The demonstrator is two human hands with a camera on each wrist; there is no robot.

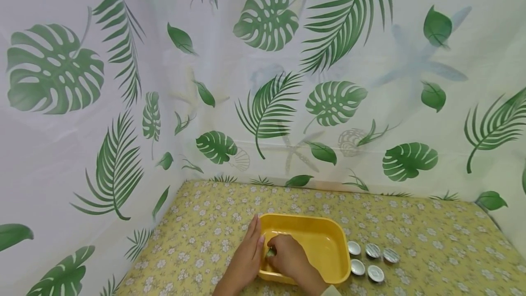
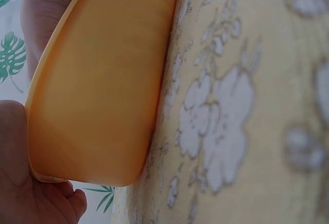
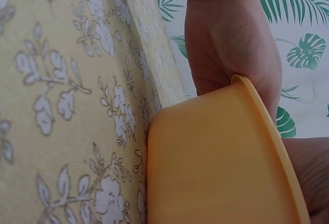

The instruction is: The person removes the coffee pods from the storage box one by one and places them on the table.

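A yellow plastic basin (image 1: 326,241) rests upright on the flowered tablecloth. At its left end, my left hand (image 1: 245,257) grips the rim, with the fingers along the outside and the thumb at the inner edge. The left wrist view shows fingertips (image 2: 77,203) curled beyond the basin's lower corner. My right hand (image 1: 289,255) reaches down inside, near the left wall, fingers curled round a small green thing (image 1: 271,252). Most of that thing is hidden by the hand, and I cannot tell its kind. In the right wrist view the basin wall (image 3: 216,157) covers the right fingers.
Several small round silvery pieces (image 1: 373,250) lie close to the basin's right side. The flowered tablecloth (image 1: 444,250) spreads around the basin. A white leaf-printed curtain (image 1: 279,104) hangs behind the table, and another stretch of it (image 1: 61,150) runs along the left.
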